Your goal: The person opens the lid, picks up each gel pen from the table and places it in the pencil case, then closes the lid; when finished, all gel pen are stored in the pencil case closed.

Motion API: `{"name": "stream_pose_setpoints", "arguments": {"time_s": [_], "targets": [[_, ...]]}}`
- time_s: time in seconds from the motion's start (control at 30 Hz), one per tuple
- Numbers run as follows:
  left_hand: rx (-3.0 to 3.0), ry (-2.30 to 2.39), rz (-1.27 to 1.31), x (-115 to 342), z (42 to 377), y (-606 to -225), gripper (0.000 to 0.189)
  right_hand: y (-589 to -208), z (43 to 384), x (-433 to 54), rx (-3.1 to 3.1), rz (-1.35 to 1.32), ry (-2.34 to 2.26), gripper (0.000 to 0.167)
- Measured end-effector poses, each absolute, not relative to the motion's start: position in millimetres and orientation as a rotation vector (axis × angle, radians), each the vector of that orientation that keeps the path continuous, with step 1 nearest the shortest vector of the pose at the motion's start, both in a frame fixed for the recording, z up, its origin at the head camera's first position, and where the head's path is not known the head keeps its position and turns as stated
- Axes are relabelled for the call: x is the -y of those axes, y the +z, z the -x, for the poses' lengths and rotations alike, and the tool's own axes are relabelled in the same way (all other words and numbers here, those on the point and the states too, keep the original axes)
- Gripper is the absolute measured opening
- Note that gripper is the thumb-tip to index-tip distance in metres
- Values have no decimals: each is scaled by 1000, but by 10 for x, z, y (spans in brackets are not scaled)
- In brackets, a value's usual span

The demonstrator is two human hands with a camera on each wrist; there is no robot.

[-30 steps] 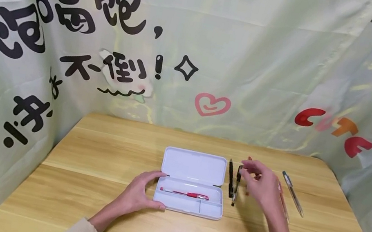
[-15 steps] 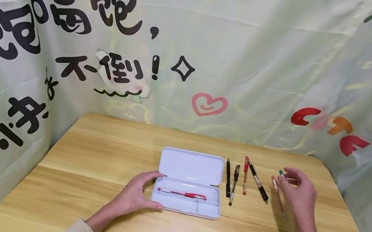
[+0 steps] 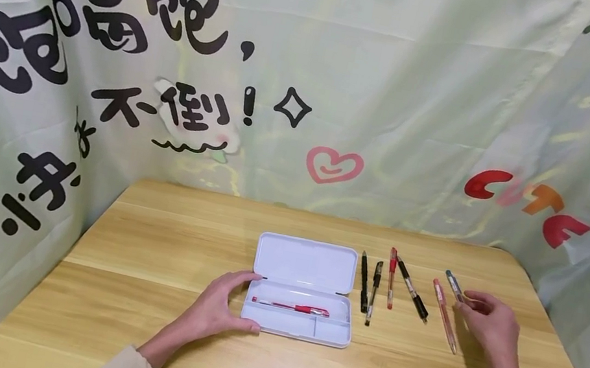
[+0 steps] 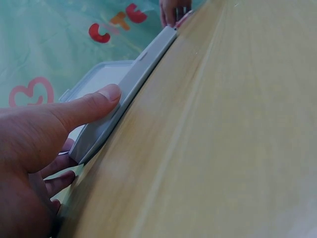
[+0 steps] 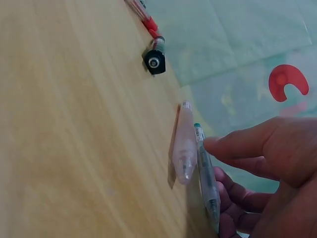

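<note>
An open white pencil case (image 3: 304, 263) lies on the table with a red gel pen (image 3: 311, 310) in its long back compartment. My left hand (image 3: 217, 306) grips the case's left end, thumb on the front wall (image 4: 106, 111) and fingers around the far side. On the right, my right hand (image 3: 492, 321) pinches a clear pen with a teal end (image 3: 453, 284) between thumb and fingers. In the right wrist view that pen (image 5: 207, 181) lies along the fingers, close beside a pink pen (image 5: 184, 148). The hand hides its lower part in the head view.
Between the case and the right hand lie a black pen (image 3: 364, 282), a black-capped clear pen (image 3: 373, 293), a red pen (image 3: 391, 280) and a black-and-clear pen (image 3: 412, 290). A printed cloth (image 3: 405, 98) hangs behind the wooden table (image 3: 175, 222).
My right hand has moved right, from above the middle pens to the teal-ended pen, and come down to it. My left hand has stayed on the pencil case.
</note>
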State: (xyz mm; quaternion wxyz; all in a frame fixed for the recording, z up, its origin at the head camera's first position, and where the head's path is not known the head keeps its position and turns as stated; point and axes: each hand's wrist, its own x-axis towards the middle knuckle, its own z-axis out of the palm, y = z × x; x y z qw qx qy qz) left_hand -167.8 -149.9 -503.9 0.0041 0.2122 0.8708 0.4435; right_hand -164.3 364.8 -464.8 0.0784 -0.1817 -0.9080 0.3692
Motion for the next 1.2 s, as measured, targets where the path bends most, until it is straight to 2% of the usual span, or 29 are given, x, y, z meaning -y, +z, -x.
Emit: {"name": "stream_pose_setpoints", "arguments": {"time_s": [0.3,0.6,0.97,1.2], "targets": [[-2726,1392,-630,1492,1668,-5047,92,-4670,1645,-3636,2712,562,1052,29],[-2730,1390,-640,1485,1669,-5044,92,-4520,1641,-3582,2650,421,1059,30],[-2715,1403,-631,1484,1676,-5045,92,-4191,1692,-2976,2603,112,1213,27],[-2716,1388,-631,1490,1680,-5050,92,-4185,1736,-2525,2606,-87,1199,17]]}}
